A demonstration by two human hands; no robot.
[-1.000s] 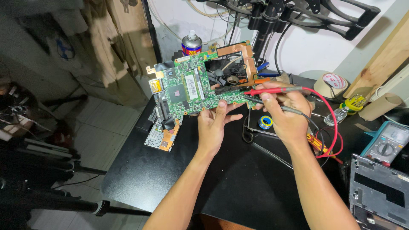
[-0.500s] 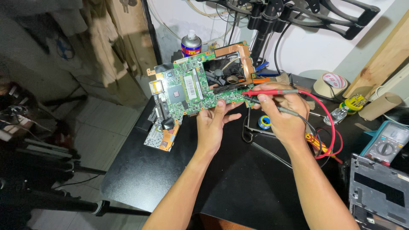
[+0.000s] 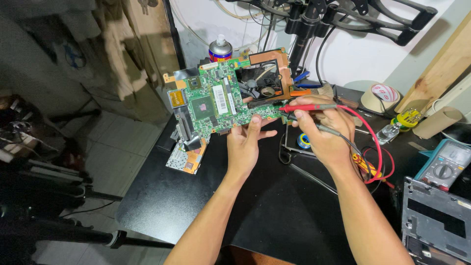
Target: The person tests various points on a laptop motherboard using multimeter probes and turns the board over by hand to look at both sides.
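Green fibreglass fills the middle of the view: a circuit board (image 3: pixel 216 100) is held up above the black table (image 3: pixel 196 206), tilted with its component side facing the camera. The left hand (image 3: pixel 244 147) grips it by the lower edge, thumb pressed on the front face, fingers wrapped behind, so that hand is clamped firmly on the board. A copper-coloured frame with a square opening sits at the board's upper right corner, a dark fan visible through it.

Over to the right hand (image 3: pixel 324 128), closed around two meter probes at once. The red probe (image 3: pixel 306 107) lies across the top of the fingers, its tip at the board's right edge. The black probe (image 3: pixel 321 128) runs lower through the same fist, its tip also pointing left toward the board; whether either tip touches cannot be made out. A red lead (image 3: pixel 375 147) loops from the hand down across the table.

On the right edge rests a teal multimeter (image 3: pixel 444 167), just above a grey metal chassis (image 3: pixel 434 221). A spray can (image 3: pixel 220 49) stands behind the board. A roll of tape (image 3: pixel 380 95) lies near the wall, and a small blue roll (image 3: pixel 304 141) sits just beneath the right hand.
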